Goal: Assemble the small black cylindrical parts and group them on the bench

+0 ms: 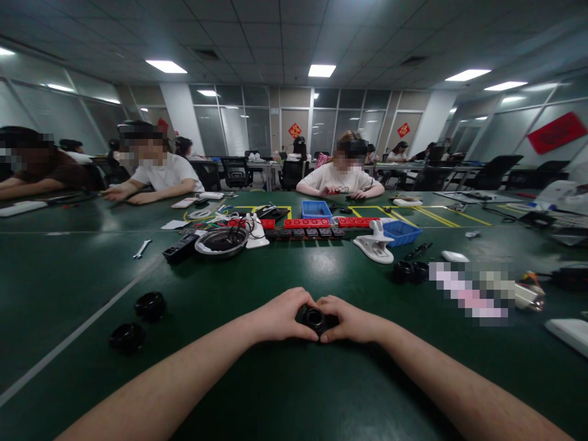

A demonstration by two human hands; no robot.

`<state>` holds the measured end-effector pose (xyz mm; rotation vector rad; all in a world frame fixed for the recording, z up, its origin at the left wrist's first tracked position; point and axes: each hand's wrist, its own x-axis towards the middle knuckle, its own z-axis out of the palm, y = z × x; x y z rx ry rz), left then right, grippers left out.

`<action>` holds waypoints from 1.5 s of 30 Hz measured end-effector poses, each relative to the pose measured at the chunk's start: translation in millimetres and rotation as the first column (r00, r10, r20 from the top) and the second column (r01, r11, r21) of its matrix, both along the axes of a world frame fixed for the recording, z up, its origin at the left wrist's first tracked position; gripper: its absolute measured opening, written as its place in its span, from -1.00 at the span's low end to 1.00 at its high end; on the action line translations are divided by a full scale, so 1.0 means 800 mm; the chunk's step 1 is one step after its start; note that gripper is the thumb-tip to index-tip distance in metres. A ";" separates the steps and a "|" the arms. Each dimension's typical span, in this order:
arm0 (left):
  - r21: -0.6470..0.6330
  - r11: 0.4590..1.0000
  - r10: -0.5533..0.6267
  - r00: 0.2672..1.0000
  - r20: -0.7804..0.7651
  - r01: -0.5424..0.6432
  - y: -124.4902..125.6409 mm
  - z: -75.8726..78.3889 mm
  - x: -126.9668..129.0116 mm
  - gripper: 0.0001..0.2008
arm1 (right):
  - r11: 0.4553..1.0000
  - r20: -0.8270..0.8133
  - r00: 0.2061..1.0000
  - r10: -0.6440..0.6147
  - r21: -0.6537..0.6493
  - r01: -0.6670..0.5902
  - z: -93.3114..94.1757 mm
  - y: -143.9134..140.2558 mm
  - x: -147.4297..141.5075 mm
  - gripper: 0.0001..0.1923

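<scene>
Left hand (283,315) and right hand (348,320) pinched a black ring (315,316), two similar rings (150,305) sat leftward on the green tabletop (294,392)

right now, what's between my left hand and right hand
The head view shows a round black part there, held by your left hand and right hand.

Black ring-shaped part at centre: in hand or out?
In hand: the left hand and right hand close on the black ring-shaped part from opposite sides.
</scene>
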<state>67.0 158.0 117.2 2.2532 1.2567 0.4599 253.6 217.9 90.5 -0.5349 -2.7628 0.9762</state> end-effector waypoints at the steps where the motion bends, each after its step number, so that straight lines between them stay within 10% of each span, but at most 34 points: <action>1: 0.002 1.000 0.003 1.000 -0.001 -0.003 0.000 -0.001 0.000 -0.60 | 1.000 0.001 1.000 -0.001 0.001 0.001 0.000 0.000 0.000 -0.63; 14: -0.016 0.993 0.116 0.993 -0.032 -0.117 -0.005 0.000 0.007 -0.57 | 0.983 0.007 0.986 -0.166 0.075 0.165 -0.014 -0.002 -0.008 -0.54; 23: 0.069 0.929 0.369 0.924 -0.099 -0.363 -0.015 -0.004 0.022 -0.63 | 0.812 0.011 0.897 -0.442 0.430 0.395 -0.023 -0.027 -0.026 -0.53; 31: -0.015 0.996 0.084 0.996 -0.035 -0.084 -0.002 0.004 0.003 -0.61 | 0.975 0.029 0.990 -0.141 0.179 0.134 -0.006 -0.008 -0.004 -0.47; 45: -0.058 0.997 0.050 0.999 -0.005 -0.051 0.002 -0.001 0.000 -0.62 | 0.998 0.043 0.998 -0.042 0.052 0.040 -0.001 0.002 0.001 -0.60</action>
